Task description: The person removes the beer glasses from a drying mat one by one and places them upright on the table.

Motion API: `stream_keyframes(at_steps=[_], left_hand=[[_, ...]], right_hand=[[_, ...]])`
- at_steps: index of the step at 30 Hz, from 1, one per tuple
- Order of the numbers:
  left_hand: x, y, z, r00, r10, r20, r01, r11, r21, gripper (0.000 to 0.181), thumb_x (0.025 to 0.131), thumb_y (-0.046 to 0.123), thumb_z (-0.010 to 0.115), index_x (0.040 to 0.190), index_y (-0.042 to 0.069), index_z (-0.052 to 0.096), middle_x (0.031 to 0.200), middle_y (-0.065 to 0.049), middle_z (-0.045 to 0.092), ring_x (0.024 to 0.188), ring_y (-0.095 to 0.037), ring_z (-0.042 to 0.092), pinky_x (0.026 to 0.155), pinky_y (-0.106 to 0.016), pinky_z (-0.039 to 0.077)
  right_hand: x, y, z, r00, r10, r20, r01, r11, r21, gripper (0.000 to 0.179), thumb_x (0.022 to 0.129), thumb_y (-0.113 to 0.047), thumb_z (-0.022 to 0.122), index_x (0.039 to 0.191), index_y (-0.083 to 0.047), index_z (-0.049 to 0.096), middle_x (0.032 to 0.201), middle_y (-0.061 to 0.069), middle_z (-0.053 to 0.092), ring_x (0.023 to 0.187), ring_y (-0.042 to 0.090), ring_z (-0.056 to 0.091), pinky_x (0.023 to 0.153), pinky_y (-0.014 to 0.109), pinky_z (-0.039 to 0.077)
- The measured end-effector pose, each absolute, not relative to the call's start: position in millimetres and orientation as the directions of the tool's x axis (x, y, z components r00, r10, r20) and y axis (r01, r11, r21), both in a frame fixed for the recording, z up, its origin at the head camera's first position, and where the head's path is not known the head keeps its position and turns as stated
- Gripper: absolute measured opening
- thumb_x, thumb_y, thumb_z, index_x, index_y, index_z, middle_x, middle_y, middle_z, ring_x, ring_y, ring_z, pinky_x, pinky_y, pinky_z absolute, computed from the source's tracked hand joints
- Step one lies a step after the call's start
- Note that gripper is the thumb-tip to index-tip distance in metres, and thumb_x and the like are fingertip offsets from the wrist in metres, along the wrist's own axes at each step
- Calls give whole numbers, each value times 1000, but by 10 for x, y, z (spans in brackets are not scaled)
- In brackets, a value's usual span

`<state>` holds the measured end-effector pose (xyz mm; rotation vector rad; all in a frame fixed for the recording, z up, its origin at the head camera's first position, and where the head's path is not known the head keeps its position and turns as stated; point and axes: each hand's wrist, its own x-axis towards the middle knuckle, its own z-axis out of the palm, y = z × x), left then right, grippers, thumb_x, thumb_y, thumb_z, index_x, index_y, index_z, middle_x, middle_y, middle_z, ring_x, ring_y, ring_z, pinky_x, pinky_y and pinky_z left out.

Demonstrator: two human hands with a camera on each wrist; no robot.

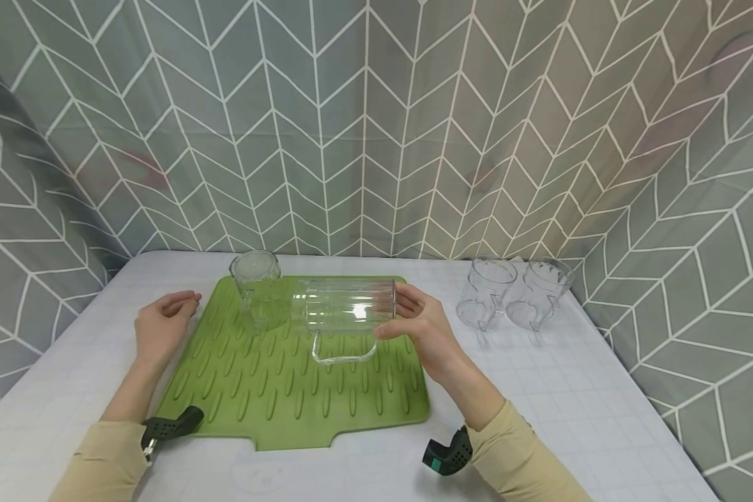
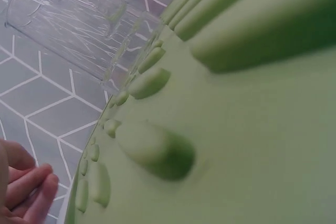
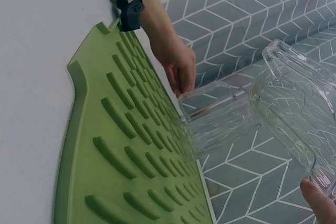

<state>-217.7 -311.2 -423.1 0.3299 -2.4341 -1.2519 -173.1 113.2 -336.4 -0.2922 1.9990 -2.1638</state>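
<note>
My right hand (image 1: 423, 331) grips a clear glass mug (image 1: 345, 305) by its rim end, thumb in front and fingers behind. The mug lies sideways over the green ridged mat (image 1: 288, 418), base toward the left, handle toward me. Another glass mug (image 1: 263, 289) stands on the mat's back left part; it also shows in the left wrist view as a clear mug (image 2: 84, 30). My left hand (image 1: 166, 324) rests beside the mat's left edge with fingers loosely curled, holding nothing. In the right wrist view, the held mug (image 3: 294, 114) appears close up.
Two more glass mugs, one nearer (image 1: 486, 293) and one farther right (image 1: 539, 293), stand at the back right of the white table (image 1: 527, 397). A patterned curtain (image 1: 364, 125) hangs behind the table and along its sides.
</note>
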Motion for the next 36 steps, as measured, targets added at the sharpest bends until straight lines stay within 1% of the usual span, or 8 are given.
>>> stream_keyframes(at_steps=[3,5,9,16,19,24,29,36], left_hand=[[-2165,-3112,-4166,-890,-394,229,-33,557,830,39,103,27,52,129,0,64,110,9,74,79,23,51,69,-2,46],[-2158,-3103,-4119,-888,-399,230,-32,552,833,40,103,28,53,129,1,64,108,16,73,80,23,51,70,-2,45],[-2137,-3064,-4019,-885,-397,242,-13,540,841,40,102,29,54,129,1,64,109,15,74,81,22,52,72,-1,44],[-2095,-2959,-3827,-876,-366,313,77,535,841,41,102,30,56,128,0,64,104,21,72,84,22,54,76,0,46],[-2077,-2909,-3738,-871,-357,338,113,523,845,41,101,31,58,128,0,65,107,19,73,86,20,57,78,0,46],[-2020,-2809,-3582,-861,-351,369,157,506,848,39,100,31,61,127,3,66,102,28,71,89,18,58,80,-1,45],[-1964,-2664,-3461,-855,-304,421,237,494,836,34,99,26,63,126,6,68,99,33,67,93,15,61,83,-3,46],[-1893,-2535,-3354,-861,-198,469,314,517,796,34,99,22,64,128,3,66,104,30,66,95,15,61,83,-2,47]], right_hand=[[-1730,1130,-3363,-965,-263,21,1,-83,-997,88,68,-3,74,149,-3,40,149,18,42,141,34,38,120,49,29],[-1730,1128,-3365,-965,-262,21,1,-86,-996,88,68,-3,73,149,-3,39,149,18,42,141,34,38,119,49,29],[-1729,1125,-3365,-965,-260,24,-1,-87,-996,88,68,-2,74,149,-4,40,148,18,43,140,33,39,119,49,30],[-1729,1130,-3362,-966,-258,32,-8,-95,-995,85,67,-1,73,147,-5,43,145,16,48,138,31,43,118,47,32],[-1723,1127,-3353,-967,-254,36,-9,-105,-994,83,67,0,73,145,-6,46,143,15,51,137,29,45,118,45,32],[-1712,1126,-3336,-969,-245,31,-2,-117,-993,85,67,1,73,146,-6,44,145,14,49,139,28,43,119,44,30],[-1709,1124,-3326,-970,-242,30,2,-127,-992,89,67,1,73,149,-6,40,148,13,46,140,28,41,119,44,30],[-1714,1138,-3307,-967,-249,51,-16,-139,-990,84,67,2,72,146,-6,44,142,14,52,134,26,48,115,40,35]])
